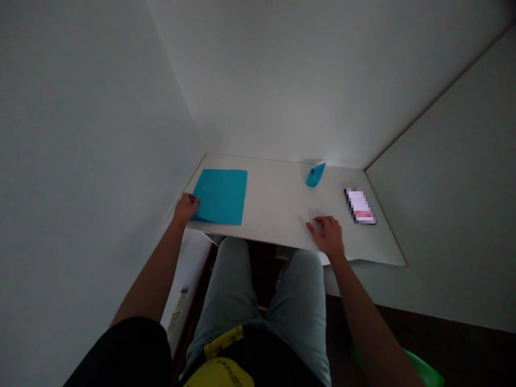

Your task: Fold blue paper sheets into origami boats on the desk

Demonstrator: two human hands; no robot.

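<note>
A square sheet of blue paper (221, 196) lies on the left part of the white table, its near left corner slightly raised. My left hand (186, 207) is closed at the left edge of that sheet, with the fingers pinching the paper. Over the right half of the table is my right hand (329, 235), holding nothing, thumb and fingers apart. Beyond it, close to the back wall, stands a small folded piece of blue paper (315, 175) with a pointed tip.
To the right of my right hand lies a phone (360, 206) with a lit, blurred screen. Walls enclose the white table (274, 209) at the back and both sides. My legs reach under its front edge. A green object (423, 368) is on the floor at lower right.
</note>
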